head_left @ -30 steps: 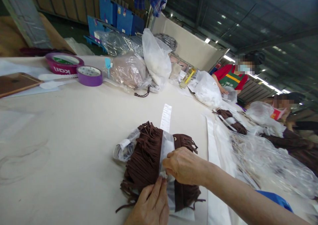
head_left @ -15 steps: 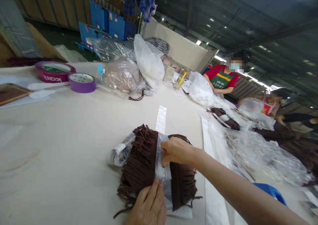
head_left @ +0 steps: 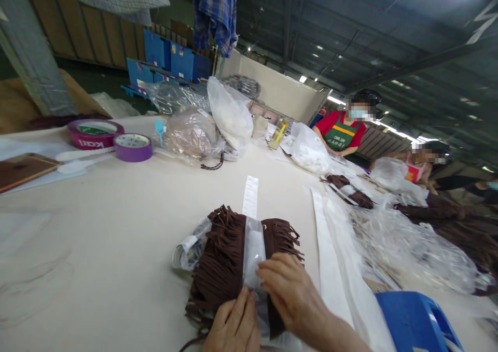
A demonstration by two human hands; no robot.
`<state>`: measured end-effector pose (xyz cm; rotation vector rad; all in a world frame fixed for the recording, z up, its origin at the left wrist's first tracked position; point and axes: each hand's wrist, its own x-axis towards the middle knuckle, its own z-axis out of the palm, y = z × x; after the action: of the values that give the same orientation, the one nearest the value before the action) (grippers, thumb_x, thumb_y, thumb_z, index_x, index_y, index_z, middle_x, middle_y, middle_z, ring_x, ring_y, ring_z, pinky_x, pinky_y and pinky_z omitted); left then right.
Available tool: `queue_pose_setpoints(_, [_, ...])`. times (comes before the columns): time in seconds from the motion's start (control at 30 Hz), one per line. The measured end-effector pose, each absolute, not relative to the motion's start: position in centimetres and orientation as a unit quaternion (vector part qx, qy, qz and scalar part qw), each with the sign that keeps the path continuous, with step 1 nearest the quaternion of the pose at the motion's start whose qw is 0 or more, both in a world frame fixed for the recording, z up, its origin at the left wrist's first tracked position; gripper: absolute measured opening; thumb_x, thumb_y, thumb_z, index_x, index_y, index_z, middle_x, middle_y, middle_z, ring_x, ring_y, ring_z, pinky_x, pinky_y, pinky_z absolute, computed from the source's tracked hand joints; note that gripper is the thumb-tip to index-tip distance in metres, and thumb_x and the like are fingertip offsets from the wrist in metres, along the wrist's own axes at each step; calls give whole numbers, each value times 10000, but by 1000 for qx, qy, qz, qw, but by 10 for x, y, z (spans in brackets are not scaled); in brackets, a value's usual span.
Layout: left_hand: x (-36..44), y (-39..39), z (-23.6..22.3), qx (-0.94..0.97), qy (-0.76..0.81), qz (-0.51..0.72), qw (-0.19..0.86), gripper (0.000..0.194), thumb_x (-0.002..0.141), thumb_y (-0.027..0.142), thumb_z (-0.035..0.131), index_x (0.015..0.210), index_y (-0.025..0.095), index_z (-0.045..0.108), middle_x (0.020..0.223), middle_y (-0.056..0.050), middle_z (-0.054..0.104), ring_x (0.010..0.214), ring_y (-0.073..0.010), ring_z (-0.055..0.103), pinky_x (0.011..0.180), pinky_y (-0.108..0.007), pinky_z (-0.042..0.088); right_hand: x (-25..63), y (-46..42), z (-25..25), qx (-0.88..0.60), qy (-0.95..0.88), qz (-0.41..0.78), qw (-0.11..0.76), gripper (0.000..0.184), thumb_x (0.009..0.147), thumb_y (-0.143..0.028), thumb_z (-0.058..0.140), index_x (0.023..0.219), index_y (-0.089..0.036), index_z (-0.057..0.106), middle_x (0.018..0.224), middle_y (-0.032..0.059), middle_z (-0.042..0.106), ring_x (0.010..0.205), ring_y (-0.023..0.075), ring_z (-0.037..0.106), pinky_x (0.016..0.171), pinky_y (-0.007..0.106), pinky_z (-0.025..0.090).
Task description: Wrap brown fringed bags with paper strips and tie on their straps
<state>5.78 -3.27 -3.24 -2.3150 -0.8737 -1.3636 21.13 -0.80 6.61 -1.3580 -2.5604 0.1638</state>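
Note:
A dark brown fringed piece (head_left: 221, 258) lies on the table, with a translucent plastic strip (head_left: 254, 243) running down its middle. Its right half (head_left: 278, 233) shows a small metal eyelet near the top. My left hand (head_left: 233, 323) rests at the near end, fingers straight and lying flat, the tips on the plastic and brown fringe. Bent over the strip from the right is my right hand (head_left: 295, 295), its fingers drawn together at the plastic; its thumb is mostly hidden. Beyond the piece sticks out a white paper strip (head_left: 250, 194). A clear wrapped roll (head_left: 190, 245) touches the left side.
Purple tape rolls (head_left: 133, 148) and a phone (head_left: 27, 170) lie at the left. Plastic-bagged goods (head_left: 192, 134) stand at the back. A blue container (head_left: 414, 321) is at the near right, with crumpled plastic (head_left: 412, 248) behind it. A person in a green apron (head_left: 340, 134) works across the table.
My right hand has moved down the plastic strip toward me, uncovering its upper part. My left hand stays nearly in place. The view has tilted up, and more of the blue container shows.

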Motion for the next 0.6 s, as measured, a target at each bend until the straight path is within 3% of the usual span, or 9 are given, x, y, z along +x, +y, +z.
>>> queue_pose_setpoints(0.1, [57, -32, -31, -799, -312, -489, 157, 367, 865, 51, 277, 728, 113, 612, 786, -86, 674, 819, -182, 614, 732, -316, 380, 211, -38, 38, -410, -899, -93, 120, 293, 893, -200, 406, 1145, -143, 545, 1140, 88, 627, 1063, 216, 497, 919, 367, 356])
queue_pose_setpoints(0.27, [55, -29, -34, -790, -303, -507, 164, 352, 892, 72, 280, 717, 133, 578, 746, -63, 648, 815, -174, 614, 737, -307, 391, 206, -39, 7, -376, -865, -222, 245, 290, 927, -259, 368, 956, -146, 634, 1008, 40, 676, 1062, 203, 493, 1102, 419, 106])
queue_pose_setpoints(0.47, [51, -30, -37, -809, -283, -481, 186, 320, 855, 12, 294, 765, 152, 568, 773, -41, 657, 820, -157, 618, 760, -300, 401, 191, -43, -2, -350, -827, -248, 363, 322, 938, -160, 337, 810, -184, 631, 770, -19, 689, 838, 128, 569, 1095, 359, 180])
queue_pose_setpoints(0.6, [37, -33, -27, -841, -291, -442, 113, 275, 899, 105, 281, 868, 166, 547, 844, -51, 658, 907, -158, 609, 793, -276, 423, 202, -53, 3, -346, -832, -196, 388, 253, 917, -209, 408, 730, -231, 578, 684, -77, 670, 694, 83, 587, 1034, 283, 275])
